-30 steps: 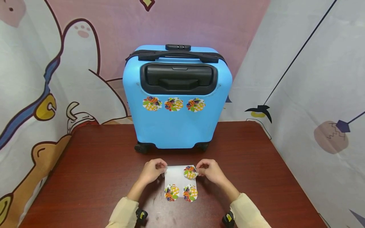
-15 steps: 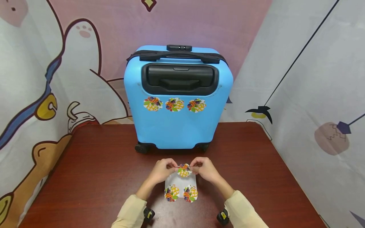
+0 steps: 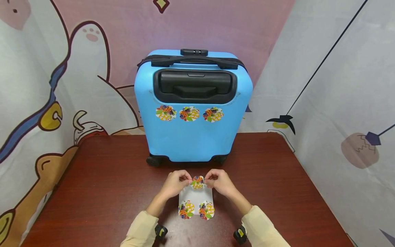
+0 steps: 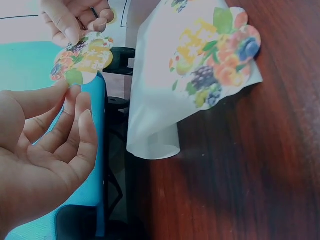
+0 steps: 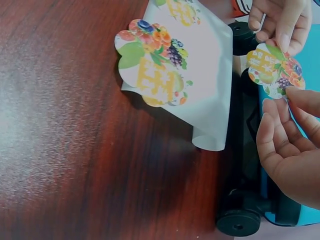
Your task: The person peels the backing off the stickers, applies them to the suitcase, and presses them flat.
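Note:
Between both hands is a scalloped fruit-print sticker (image 3: 197, 182), lifted off the table. My left hand (image 3: 175, 184) pinches its left edge between thumb and finger; my right hand (image 3: 220, 182) pinches the opposite edge. The left wrist view shows the sticker (image 4: 82, 59) stretched flat between the fingertips. Below it lies a white backing sheet (image 3: 196, 195) whose far edge curls, as seen in the right wrist view. Two more fruit stickers (image 3: 186, 209) sit at the sheet's near corners, slightly overhanging it. Beyond the hands stands a blue suitcase (image 3: 188, 140) with three matching stickers (image 3: 189, 113) in a row.
The suitcase stands on black wheels (image 3: 153, 160) at the back of the brown wooden table (image 3: 108, 185). Its black handle recess (image 3: 195, 84) lies above the sticker row. A cartoon-printed cloth (image 3: 197, 27) hangs behind and at both sides.
The right hand has brought the sticker left, away from the sheet's right side. My left hand has moved right and taken its other edge. Both have since shifted slightly toward the suitcase.

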A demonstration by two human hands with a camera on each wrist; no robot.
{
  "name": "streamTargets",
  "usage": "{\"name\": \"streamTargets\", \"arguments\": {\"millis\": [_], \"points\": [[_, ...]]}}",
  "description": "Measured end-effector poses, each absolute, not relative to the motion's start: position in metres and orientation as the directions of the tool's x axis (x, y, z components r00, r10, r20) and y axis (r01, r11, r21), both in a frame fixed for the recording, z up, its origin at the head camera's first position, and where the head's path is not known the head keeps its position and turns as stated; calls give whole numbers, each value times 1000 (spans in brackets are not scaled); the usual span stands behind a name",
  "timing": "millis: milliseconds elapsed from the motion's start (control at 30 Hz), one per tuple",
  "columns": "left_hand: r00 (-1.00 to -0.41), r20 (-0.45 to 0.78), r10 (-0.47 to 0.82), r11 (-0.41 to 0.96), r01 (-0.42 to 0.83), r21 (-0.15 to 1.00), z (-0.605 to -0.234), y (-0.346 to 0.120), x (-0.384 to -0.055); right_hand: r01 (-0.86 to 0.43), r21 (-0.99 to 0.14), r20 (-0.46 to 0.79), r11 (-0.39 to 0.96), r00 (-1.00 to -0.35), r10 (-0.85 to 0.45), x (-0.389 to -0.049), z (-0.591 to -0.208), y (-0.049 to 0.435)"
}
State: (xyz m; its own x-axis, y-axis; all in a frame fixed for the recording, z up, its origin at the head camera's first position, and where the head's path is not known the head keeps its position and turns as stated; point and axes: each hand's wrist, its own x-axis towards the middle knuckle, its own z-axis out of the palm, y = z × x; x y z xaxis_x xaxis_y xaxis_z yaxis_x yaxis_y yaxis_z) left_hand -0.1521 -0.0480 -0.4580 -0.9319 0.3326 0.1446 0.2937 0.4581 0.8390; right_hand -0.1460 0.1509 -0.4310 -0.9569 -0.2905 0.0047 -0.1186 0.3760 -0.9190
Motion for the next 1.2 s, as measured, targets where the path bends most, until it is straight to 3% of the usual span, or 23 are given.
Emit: {"name": "streamTargets", "arguments": {"millis": [200, 533, 733, 1200], "points": [[-942, 166, 292, 450, 288, 845, -447, -50, -157, -166, -907, 51, 386, -955, -291, -162, -441, 152], [-960, 220, 173, 448, 275, 850, -423, -59, -168, -228, -895, 135, 383, -957, -255, -178, -413, 135], [-941, 324, 94, 453, 330, 828, -410, -65, -177, -275, -882, 201, 382, -954, -224, -175, -376, 118], [-900, 429, -71, 424, 362, 830, -381, -81, -186, -333, -857, 317, 394, -942, -107, -197, -364, 89]]}}
